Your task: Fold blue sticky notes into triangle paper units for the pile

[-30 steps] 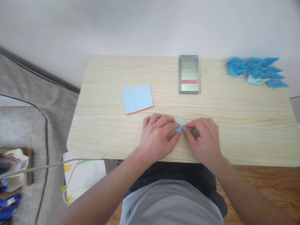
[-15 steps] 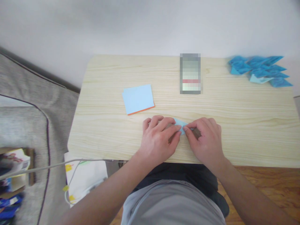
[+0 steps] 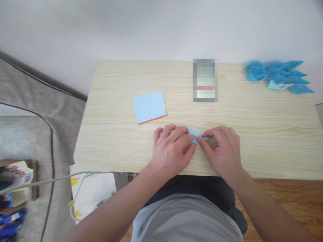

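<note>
A small folded piece of light blue paper lies on the wooden table near its front edge, partly covered by my fingers. My left hand grips its left side, with thumb and index finger on the paper and the other fingers curled on the tabletop. My right hand pinches the right part between thumb and index finger. Back and to the left lies a stack of light blue paper sheets with an orange edge showing along its front.
Several folded blue paper pieces sit at the table's back right. A pixelated phone-like rectangle lies at the back middle, near the wall. Left of the table are a grey fabric surface, a cable and a box of packets.
My right index finger has shifted slightly back and right along the paper, apart from the thumb. My left hand has barely moved. The whole view has shifted a little.
</note>
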